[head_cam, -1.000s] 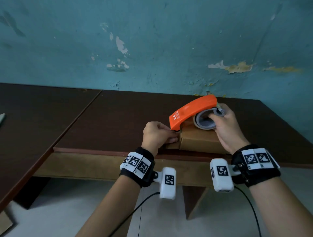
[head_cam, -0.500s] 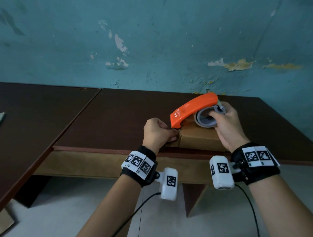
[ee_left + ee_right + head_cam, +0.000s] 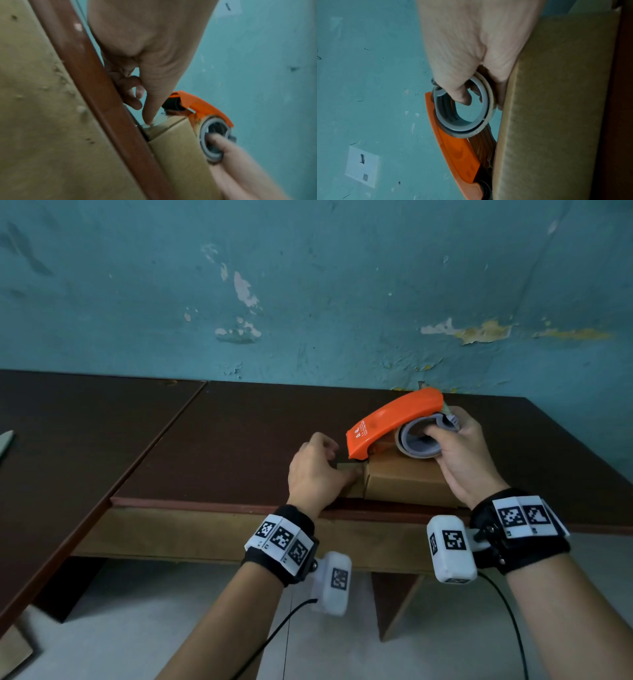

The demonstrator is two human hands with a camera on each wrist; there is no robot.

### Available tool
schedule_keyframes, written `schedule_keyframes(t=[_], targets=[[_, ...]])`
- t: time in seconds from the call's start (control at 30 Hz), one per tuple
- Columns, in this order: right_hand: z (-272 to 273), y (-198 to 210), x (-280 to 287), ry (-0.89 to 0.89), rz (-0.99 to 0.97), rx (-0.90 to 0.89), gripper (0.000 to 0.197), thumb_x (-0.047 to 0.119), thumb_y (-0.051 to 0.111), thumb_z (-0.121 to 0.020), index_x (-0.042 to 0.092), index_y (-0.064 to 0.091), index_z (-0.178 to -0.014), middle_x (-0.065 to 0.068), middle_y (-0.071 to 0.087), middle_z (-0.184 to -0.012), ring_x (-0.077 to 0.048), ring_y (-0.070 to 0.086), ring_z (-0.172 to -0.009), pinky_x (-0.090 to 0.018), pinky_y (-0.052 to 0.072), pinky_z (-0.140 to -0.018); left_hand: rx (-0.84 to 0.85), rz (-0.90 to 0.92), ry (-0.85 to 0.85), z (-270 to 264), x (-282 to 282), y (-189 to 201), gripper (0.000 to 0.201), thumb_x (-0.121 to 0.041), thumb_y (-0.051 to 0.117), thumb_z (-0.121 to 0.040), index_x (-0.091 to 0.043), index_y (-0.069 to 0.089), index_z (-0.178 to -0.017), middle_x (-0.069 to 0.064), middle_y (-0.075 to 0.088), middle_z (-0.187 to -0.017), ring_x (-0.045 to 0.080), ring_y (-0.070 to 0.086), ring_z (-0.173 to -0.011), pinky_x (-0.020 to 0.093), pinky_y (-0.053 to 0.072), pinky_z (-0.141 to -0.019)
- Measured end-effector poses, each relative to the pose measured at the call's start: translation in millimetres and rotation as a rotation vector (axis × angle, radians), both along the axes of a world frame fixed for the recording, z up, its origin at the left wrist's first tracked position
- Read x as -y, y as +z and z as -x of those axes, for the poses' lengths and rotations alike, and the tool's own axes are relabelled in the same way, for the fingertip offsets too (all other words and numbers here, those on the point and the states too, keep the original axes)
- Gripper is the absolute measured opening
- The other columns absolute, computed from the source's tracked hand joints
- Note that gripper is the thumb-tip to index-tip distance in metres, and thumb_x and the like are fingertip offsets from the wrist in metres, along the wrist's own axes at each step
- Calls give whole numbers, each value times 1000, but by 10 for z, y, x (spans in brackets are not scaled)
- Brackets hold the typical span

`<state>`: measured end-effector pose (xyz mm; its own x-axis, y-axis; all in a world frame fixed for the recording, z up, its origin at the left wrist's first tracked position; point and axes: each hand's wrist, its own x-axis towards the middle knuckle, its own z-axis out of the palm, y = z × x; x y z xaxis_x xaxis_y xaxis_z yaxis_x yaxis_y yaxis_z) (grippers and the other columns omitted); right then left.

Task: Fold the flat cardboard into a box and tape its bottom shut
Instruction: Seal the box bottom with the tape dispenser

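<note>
Box [image 3: 407, 484] lies under right hand [image 3: 462, 460] gripping tape dispenser [image 3: 387, 419].

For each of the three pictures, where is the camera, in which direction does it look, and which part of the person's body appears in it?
Head: on the head, looking forward and down at the cardboard box on the dark table; both forearms and hands show.
Left wrist: along the left hand, whose thumb presses the box end.
Right wrist: along the right hand, its fingers hooked in the tape roll.
Shared: the orange tape dispenser appears in all three.
</note>
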<state>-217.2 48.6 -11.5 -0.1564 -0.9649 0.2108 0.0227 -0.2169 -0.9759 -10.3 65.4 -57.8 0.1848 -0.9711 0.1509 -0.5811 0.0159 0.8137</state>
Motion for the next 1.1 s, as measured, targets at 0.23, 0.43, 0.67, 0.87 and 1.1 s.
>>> schedule_keyframes(t=[0.23,0.43,0.67,0.87,1.1], targets=[[0,11,-10,0,-7,11,23,-10,57,-91,11,60,-99,-21,66,-105,-39,67,-108,-53,52,-103,1,204,-173,120,-85,-80,45,2,73,-82,-10,63,-124,5,66,-120,23,61,-112,35,51,-93],[9,5,8,7,-16,23,22,-8,60,-91,13,61,-99,-14,70,-100,-37,70,-107,-50,54,-100,-709,-53,-227,323,-160,-38,66,7,60,-79,-4,52,-144,12,69,-121,25,67,-111,24,56,-84],[20,2,9,-7,-21,9,23,-8,59,-91,3,61,-110,-24,70,-109,-37,70,-107,-50,55,-99,-957,-118,-284,495,-129,-120,117,-41,93,-64,-25,27,-158,8,59,-147,26,55,-137,53,34,-122],[24,0,2,-10,-7,10,21,-7,61,-90,7,61,-105,-16,70,-102,-32,71,-103,-45,56,-97,-1026,-73,-240,531,-72,-109,146,-44,95,-66,-21,-9,-166,4,41,-164,21,44,-148,49,30,-125],[7,-10,27,-2,4,24,22,-9,59,-90,11,59,-99,-12,68,-97,-25,70,-96,-40,57,-93,-1021,-110,-247,540,-37,-96,131,-32,93,-70,-8,5,-164,13,64,-141,29,63,-130,51,43,-117]])
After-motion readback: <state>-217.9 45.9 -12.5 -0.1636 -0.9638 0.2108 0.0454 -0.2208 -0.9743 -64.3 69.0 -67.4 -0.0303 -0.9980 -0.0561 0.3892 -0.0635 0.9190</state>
